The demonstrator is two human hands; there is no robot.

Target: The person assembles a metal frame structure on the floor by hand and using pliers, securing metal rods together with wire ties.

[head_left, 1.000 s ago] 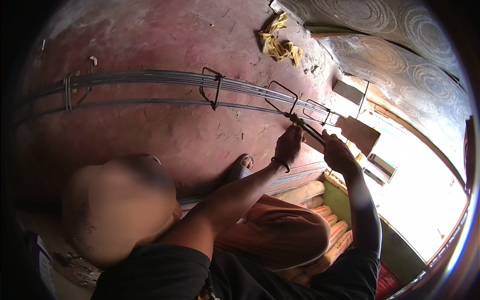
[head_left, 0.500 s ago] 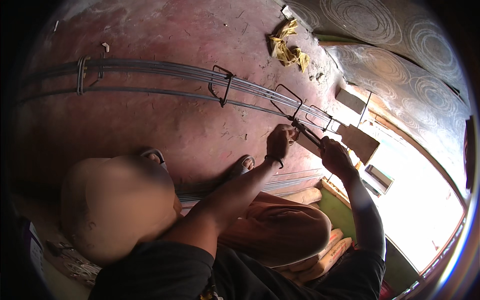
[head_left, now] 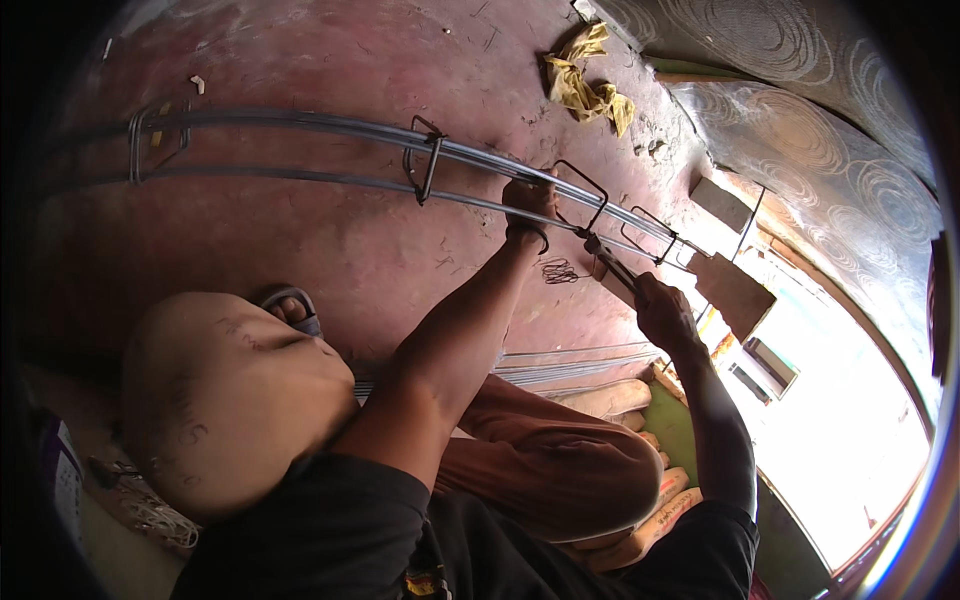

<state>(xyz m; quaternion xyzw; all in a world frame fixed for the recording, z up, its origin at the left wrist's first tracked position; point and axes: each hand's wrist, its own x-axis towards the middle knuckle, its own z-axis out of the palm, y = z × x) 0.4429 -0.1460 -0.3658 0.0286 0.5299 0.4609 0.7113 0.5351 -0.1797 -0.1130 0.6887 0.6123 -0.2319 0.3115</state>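
A long cage of grey steel reinforcing bars (head_left: 300, 179), ringed by bent square stirrups (head_left: 431, 165), stretches across in front of me. My left hand (head_left: 530, 199) is closed around the bars, left of a stirrup (head_left: 590, 183); the bars partly hide its fingers. My right hand (head_left: 664, 314) grips the handles of dark pincers (head_left: 612, 262). The jaws of the pincers meet the near bar at the lower corner of that stirrup. Below the bars, between my two hands, a small bundle of thin tie wire (head_left: 561, 271) lies on the floor.
Beyond the cage, a crumpled yellow plastic bag (head_left: 588, 85) lies on the reddish floor (head_left: 330, 60). Blocks (head_left: 733, 293) stand near the cage's right end, by a bright opening. Loose bars (head_left: 580, 362) and paper sacks (head_left: 610, 398) are nearby; a bulging beige sack (head_left: 235, 400) sits left.
My left hand has moved up and left, from beside the pincers' jaws onto the bars. The tie wire bundle now shows on the floor. My right hand still holds the pincers at the stirrup corner.
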